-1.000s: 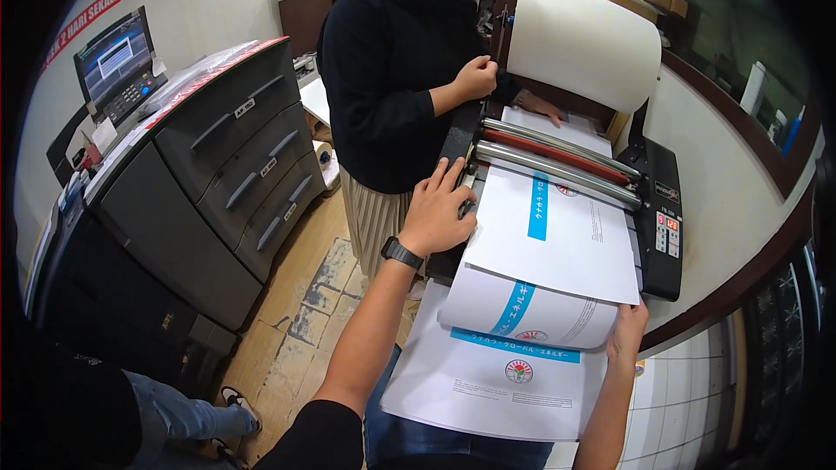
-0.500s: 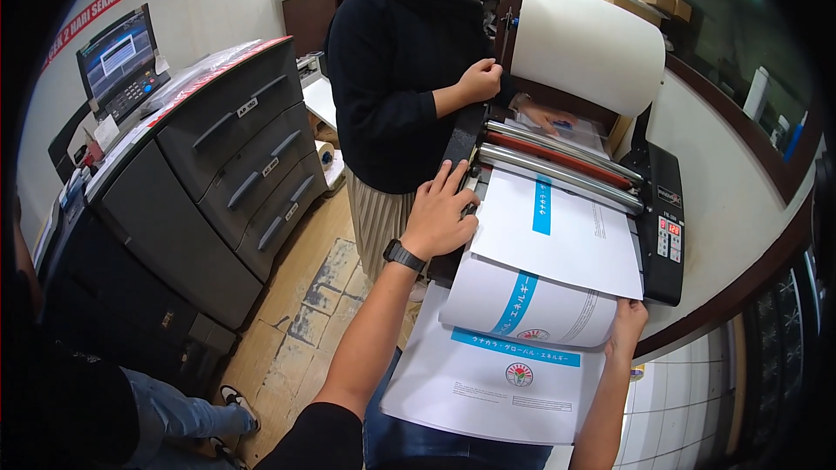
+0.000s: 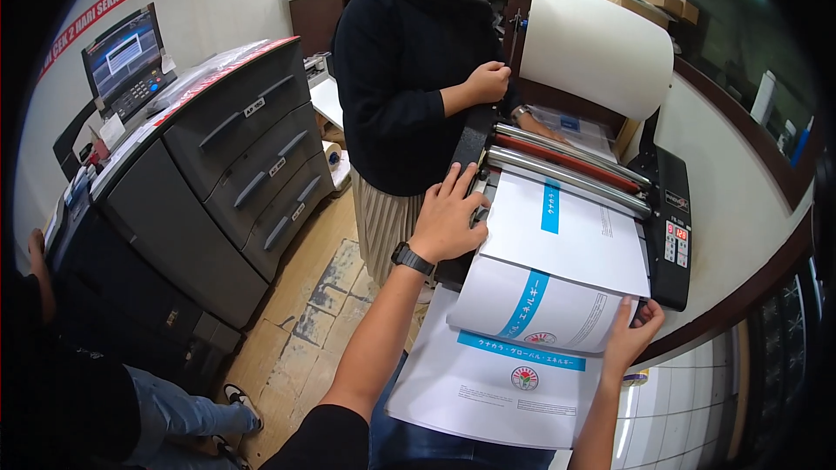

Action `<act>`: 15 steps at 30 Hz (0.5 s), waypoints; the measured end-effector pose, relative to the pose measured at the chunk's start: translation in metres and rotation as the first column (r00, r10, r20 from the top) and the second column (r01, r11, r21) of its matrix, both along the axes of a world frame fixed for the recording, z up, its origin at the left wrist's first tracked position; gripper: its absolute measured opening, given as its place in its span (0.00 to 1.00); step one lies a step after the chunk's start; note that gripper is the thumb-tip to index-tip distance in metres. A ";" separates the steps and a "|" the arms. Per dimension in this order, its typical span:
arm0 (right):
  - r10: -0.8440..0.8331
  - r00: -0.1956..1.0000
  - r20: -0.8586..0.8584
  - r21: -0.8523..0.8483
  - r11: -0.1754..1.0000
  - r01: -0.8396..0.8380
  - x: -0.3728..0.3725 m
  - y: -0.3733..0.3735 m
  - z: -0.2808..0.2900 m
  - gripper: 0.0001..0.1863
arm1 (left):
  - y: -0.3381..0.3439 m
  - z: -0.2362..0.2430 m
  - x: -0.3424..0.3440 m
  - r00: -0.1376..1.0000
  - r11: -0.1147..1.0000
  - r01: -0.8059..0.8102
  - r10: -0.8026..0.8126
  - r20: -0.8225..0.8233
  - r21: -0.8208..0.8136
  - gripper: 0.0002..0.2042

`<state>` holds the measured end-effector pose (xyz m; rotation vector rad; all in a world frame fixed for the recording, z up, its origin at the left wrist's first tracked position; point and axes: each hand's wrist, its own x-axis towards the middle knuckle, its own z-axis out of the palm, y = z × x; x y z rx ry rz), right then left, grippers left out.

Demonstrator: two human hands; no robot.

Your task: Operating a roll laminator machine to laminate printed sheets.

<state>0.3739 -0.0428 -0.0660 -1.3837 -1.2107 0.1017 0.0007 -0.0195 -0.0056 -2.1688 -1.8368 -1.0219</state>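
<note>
My left hand (image 3: 444, 222) rests open, fingers spread, on the black side frame (image 3: 464, 152) of a roller laminator with metal rollers (image 3: 566, 181). A printed sheet with a blue band (image 3: 579, 244) lies with its far edge under the rollers. Below it a second, curled sheet (image 3: 575, 305) lies over more printed sheets (image 3: 496, 383) that hang toward me. My right hand (image 3: 634, 324) holds the right edge of the sheets near the machine's front corner, fingers bent around it. The control panel (image 3: 676, 244) is just above that hand.
A co-worker (image 3: 396, 104) stands across the laminator, one hand (image 3: 540, 129) behind the rollers at a clear plastic sheet. A white roll (image 3: 592, 43) is mounted above. A grey printer (image 3: 218, 200) stands left. Another person's leg (image 3: 183, 418) and hand (image 3: 37, 248) are at lower left.
The top sheet has moved slightly into the rollers. My right fingers have shifted at the sheets' edge. The co-worker's far hand has moved, and another person's hand has appeared at the left.
</note>
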 end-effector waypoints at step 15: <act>0.225 0.563 0.795 -0.067 0.956 -0.286 -0.086 -0.017 0.022 0.30 | 0.002 -0.004 -0.004 0.999 0.999 -0.033 0.033 -0.011 -0.004 0.18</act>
